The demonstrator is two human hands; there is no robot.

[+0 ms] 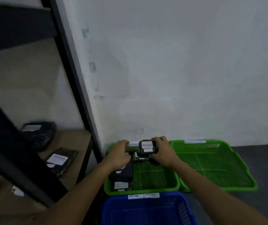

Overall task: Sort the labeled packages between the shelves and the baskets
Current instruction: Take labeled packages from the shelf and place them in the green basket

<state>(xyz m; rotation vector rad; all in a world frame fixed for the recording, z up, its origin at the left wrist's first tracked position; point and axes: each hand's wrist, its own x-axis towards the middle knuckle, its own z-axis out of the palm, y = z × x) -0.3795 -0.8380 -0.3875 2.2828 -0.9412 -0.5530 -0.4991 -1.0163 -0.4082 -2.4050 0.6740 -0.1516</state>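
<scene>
Right hand [162,151] grips a black package [146,147] marked RETURN, over the left green basket [156,189] | left hand [121,153] at its far rim, grip unclear | done: other packages [121,174] already inside | left: more parcels [58,161] on the shelf [74,138] — roughly midway, I'd judge

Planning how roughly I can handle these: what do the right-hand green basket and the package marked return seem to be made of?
The green basket: probably moulded plastic, matte; uniform bright colour, perforated lattice floor and walls. The package: black, seemingly plastic film wrap with slight sheen, white paper-like label; blur leaves this uncertain.
</scene>
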